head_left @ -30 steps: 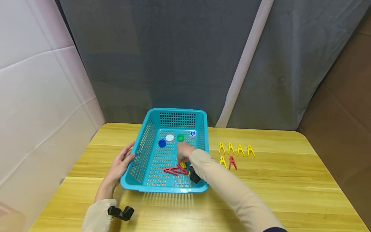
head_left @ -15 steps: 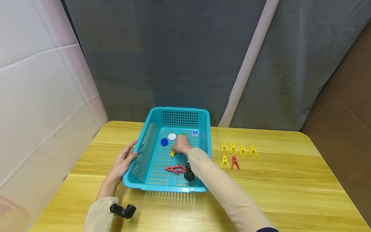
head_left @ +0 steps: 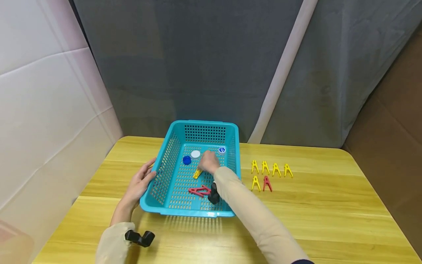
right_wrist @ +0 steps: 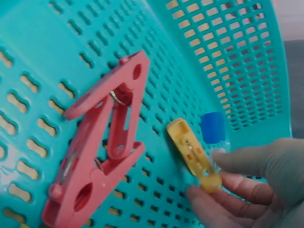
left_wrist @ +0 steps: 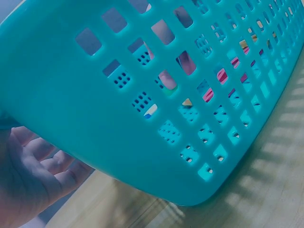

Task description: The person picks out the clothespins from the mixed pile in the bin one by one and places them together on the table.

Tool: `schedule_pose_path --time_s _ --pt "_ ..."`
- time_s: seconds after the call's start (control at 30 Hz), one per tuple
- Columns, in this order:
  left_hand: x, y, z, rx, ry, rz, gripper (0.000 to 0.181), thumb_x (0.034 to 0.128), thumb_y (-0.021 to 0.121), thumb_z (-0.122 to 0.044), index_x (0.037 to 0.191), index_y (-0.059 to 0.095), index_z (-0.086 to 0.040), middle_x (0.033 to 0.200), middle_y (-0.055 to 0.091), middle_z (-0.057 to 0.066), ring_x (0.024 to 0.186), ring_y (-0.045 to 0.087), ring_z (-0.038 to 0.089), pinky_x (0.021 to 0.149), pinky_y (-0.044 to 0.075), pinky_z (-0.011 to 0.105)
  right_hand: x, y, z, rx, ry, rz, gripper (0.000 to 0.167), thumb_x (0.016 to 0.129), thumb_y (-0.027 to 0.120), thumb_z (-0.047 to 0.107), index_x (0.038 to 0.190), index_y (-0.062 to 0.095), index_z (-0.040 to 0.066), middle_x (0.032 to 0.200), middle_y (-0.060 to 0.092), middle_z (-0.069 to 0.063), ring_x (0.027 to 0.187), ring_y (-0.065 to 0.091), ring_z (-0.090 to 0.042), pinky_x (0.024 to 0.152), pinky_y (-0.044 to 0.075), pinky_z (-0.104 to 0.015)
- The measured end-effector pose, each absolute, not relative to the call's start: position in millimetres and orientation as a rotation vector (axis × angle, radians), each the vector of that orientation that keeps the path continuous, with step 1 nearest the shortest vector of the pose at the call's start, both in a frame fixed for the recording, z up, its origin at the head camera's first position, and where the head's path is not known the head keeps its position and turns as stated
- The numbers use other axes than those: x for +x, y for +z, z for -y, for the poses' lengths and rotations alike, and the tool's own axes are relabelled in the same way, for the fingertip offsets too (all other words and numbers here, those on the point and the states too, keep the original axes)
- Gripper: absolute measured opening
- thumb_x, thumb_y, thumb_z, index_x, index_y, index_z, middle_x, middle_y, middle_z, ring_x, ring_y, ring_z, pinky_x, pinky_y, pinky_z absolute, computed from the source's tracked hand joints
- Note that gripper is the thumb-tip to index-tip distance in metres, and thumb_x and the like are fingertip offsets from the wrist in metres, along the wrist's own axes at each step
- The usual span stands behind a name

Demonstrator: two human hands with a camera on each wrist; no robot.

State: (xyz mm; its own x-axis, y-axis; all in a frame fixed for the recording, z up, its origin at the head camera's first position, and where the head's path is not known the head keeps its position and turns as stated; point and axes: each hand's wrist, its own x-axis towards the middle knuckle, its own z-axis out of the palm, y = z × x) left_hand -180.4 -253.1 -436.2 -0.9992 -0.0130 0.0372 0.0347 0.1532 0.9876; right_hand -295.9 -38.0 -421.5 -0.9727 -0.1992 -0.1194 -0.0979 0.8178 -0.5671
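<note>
A turquoise perforated basket [head_left: 189, 212] stands on the table. My left hand [head_left: 136, 187] holds its left rim; in the left wrist view several fingers [left_wrist: 59, 164] lie curled by the outside of the wall. Inside the basket, my right hand [head_left: 210, 162] pinches a yellow clothespin [right_wrist: 192, 154] at one end, between thumb and fingers. That clothespin lies low, close to the basket floor. Two red clothespins [right_wrist: 102, 137] overlap nearer the front. Toward the back are a blue cap [head_left: 187, 160], a white cap [head_left: 195, 154] and a blue-and-white cap [head_left: 222, 150].
On the table [head_left: 329, 205] right of the basket, several yellow clothespins [head_left: 265, 167] stand in a row. Before them are another yellow clothespin [head_left: 255, 183] and a red clothespin [head_left: 267, 183]. A grey cloth [head_left: 211, 66] hangs behind the table.
My right hand has carried the yellow clothespin away from the red ones, back toward the caps. The green cap is now hidden behind that hand. My left hand has stayed at the rim.
</note>
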Motion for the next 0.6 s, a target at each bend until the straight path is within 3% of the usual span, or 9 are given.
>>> schedule_pose_path --time_s 0.17,0.23,0.3,0.4,0.5,0.6 --pt "-180.4 -435.6 253.0 -0.024 -2.021 2.354 0.052 0.1012 0.038 -0.013 0.149 0.020 -0.003 0.140 0.035 0.029 0.098 0.052 -0.004 0.079 0.046 0.017 -296.8 -418.8 35.4 -0.263 -0.806 -2.812 0.019 0.078 0.057 -0.003 0.064 0.053 0.009 0.065 0.047 0.000 0.056 0.038 -0.013 0.048 0.034 -0.023" --pt "-180.3 -435.6 253.0 -0.027 -2.023 2.353 0.052 0.1013 0.038 -0.013 0.149 0.020 -0.003 0.140 0.036 0.029 0.098 0.052 -0.003 0.079 0.046 0.017 -295.8 -417.6 34.0 -0.290 -0.804 -2.799 0.013 0.076 0.057 -0.005 0.076 0.063 0.006 0.075 0.055 -0.001 0.061 0.041 -0.012 0.051 0.036 -0.023" --pt "-180.3 -435.7 253.1 -0.028 -2.025 2.351 0.052 0.1013 0.038 -0.013 0.149 0.020 -0.003 0.140 0.036 0.029 0.098 0.053 -0.003 0.079 0.046 0.018 -294.6 -416.5 32.8 -0.314 -0.802 -2.782 0.025 0.076 0.056 -0.007 0.094 0.068 0.006 0.093 0.063 -0.005 0.068 0.047 -0.014 0.056 0.040 -0.024" --pt "-180.1 -435.5 253.0 -0.024 -2.025 2.350 0.052 0.1013 0.038 -0.013 0.149 0.020 -0.002 0.140 0.036 0.029 0.098 0.053 -0.003 0.079 0.046 0.018 -292.9 -414.5 31.3 -0.368 -0.744 -2.770 0.041 0.076 0.061 -0.007 0.113 0.068 0.010 0.119 0.061 -0.010 0.084 0.053 -0.018 0.067 0.045 -0.027" --pt "-179.7 -434.8 253.0 -0.020 -2.023 2.355 0.052 0.1015 0.038 -0.013 0.149 0.020 -0.003 0.140 0.036 0.028 0.099 0.052 -0.003 0.079 0.046 0.017 -291.0 -412.1 30.4 -0.443 -0.664 -2.761 0.033 0.077 0.064 -0.005 0.105 0.071 0.010 0.111 0.065 -0.007 0.086 0.056 -0.018 0.070 0.046 -0.027" --pt "-179.4 -434.0 253.2 -0.018 -2.025 2.361 0.052 0.1016 0.038 -0.014 0.149 0.019 -0.004 0.141 0.036 0.027 0.099 0.052 -0.003 0.080 0.046 0.017 -290.0 -412.2 30.1 -0.520 -0.592 -2.770 0.017 0.078 0.064 -0.004 0.087 0.072 0.008 0.087 0.066 -0.001 0.074 0.053 -0.014 0.062 0.045 -0.024"
